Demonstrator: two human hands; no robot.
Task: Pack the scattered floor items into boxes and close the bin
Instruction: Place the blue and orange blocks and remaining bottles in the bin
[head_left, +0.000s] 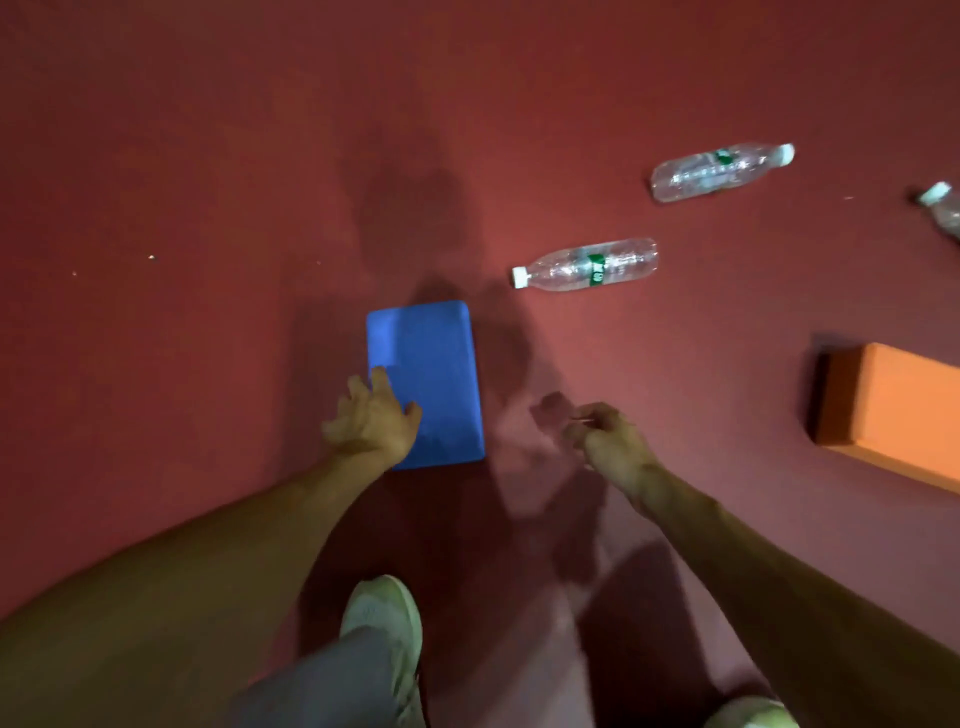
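Red floor fills my view. On it I count two foam blocks and three clear plastic bottles.

Orange block: lies at the right edge, cut off by the frame, well apart from both hands.

Blue block: flat on the floor at centre. My left hand is over its near left corner, fingers spread wide, fingertips on or just above the top face; I cannot tell if they touch. Nothing gripped.

Right hand: hovers over bare floor right of the blue block, fingers loosely curled, empty.

Bottles, all lying down: near bottle just beyond the blue block, far bottle past it, edge bottle half out of frame.

Two pale shoes at bottom.
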